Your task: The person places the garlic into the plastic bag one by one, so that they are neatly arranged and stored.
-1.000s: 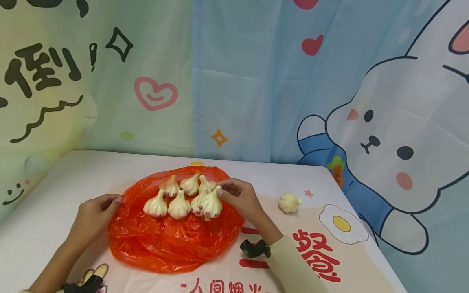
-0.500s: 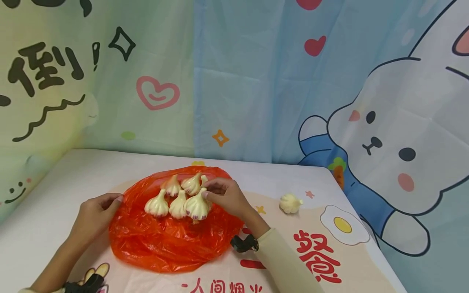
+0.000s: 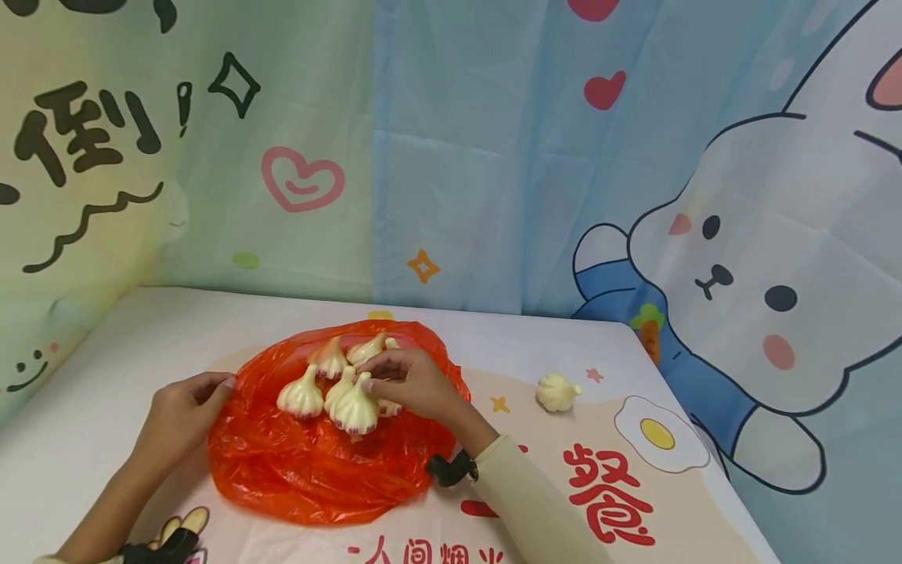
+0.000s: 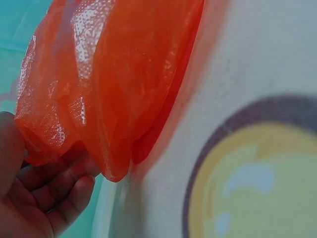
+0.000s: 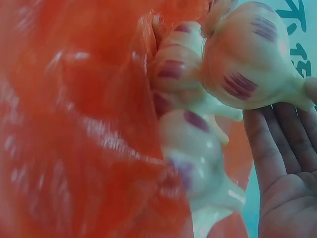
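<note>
My right hand (image 3: pixel 414 385) pinches a garlic bulb (image 3: pixel 355 409) by its stem, holding it over the red plastic bag (image 3: pixel 303 474). In the right wrist view this bulb (image 5: pixel 247 54) has purple streaks, and other bulbs (image 5: pixel 190 144) sit against the bag beside it. At the bag's left edge, my left hand (image 3: pixel 176 419) pinches the plastic between thumb and fingers. The left wrist view shows the bag film (image 4: pixel 133 74) hanging from that hand (image 4: pixel 54 198). More garlic bulbs (image 3: pixel 301 395) lie on the bag, some partly hidden by the right hand.
A single pale garlic bulb (image 3: pixel 557 392) lies on the table to the right, apart from the bag. The printed tabletop (image 3: pixel 106 376) ends at a back edge before a cartoon curtain (image 3: pixel 451 157).
My right hand has moved left with the garlic bulb, from the right side of the bag to the middle of the pile. The left hand stays on the bag's edge.
</note>
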The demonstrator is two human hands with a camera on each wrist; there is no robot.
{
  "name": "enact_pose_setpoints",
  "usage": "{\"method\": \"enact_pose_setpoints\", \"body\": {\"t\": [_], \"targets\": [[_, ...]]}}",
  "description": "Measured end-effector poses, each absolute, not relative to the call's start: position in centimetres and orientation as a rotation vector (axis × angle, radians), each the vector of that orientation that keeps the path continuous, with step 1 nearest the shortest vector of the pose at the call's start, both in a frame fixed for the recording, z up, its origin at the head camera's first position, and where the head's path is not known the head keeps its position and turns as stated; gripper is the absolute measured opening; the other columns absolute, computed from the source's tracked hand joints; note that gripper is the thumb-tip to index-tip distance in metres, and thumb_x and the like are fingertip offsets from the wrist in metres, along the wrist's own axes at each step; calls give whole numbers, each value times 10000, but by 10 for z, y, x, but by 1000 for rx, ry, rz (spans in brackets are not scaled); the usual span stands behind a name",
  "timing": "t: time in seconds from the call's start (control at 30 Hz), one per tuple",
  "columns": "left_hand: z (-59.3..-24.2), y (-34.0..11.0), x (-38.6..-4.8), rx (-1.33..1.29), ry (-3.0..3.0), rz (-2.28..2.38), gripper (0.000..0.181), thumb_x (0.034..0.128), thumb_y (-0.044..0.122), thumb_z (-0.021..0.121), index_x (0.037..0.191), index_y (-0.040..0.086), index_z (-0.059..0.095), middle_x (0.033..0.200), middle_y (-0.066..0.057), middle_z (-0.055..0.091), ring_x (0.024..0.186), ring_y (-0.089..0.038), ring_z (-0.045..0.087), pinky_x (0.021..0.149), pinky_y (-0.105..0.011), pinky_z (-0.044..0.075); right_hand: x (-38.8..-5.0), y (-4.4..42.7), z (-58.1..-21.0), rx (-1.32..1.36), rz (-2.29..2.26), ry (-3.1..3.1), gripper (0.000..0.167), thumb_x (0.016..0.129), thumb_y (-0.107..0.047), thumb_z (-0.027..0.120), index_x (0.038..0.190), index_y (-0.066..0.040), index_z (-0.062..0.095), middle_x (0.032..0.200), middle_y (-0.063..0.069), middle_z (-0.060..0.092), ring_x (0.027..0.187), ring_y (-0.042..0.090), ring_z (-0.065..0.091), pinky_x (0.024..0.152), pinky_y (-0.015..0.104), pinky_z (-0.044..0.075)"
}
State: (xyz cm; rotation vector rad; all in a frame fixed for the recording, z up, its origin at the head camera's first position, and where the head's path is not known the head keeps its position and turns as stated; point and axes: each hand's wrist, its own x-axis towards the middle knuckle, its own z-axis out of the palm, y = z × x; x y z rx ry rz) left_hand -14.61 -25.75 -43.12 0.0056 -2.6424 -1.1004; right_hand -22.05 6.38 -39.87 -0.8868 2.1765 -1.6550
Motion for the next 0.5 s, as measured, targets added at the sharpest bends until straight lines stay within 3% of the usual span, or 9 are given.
{"method": "enact_pose_setpoints", "body": {"t": [0.17, 0.5], "targets": [[-432, -257, -147, 22, -2653, -1105, 367, 1007, 247, 542, 1149, -72, 657, 1044, -248, 677, 870, -336, 647, 702, -416, 586, -220, 54, -399, -896, -1649, 2149, 181, 913, -146, 693, 1079, -73, 707, 1005, 16, 691, 914, 147, 669, 771, 313, 574], [-432, -258, -147, 8, -2644, -1093, 348, 1002, 231, 553, 1140, -69, 663, 1022, -236, 683, 845, -315, 645, 677, -375, 591, -215, 34, -402, -911, -1576, 2131, 152, 892, -118, 710, 1030, -55, 709, 958, -25, 693, 884, 89, 642, 789, 254, 551]]}}
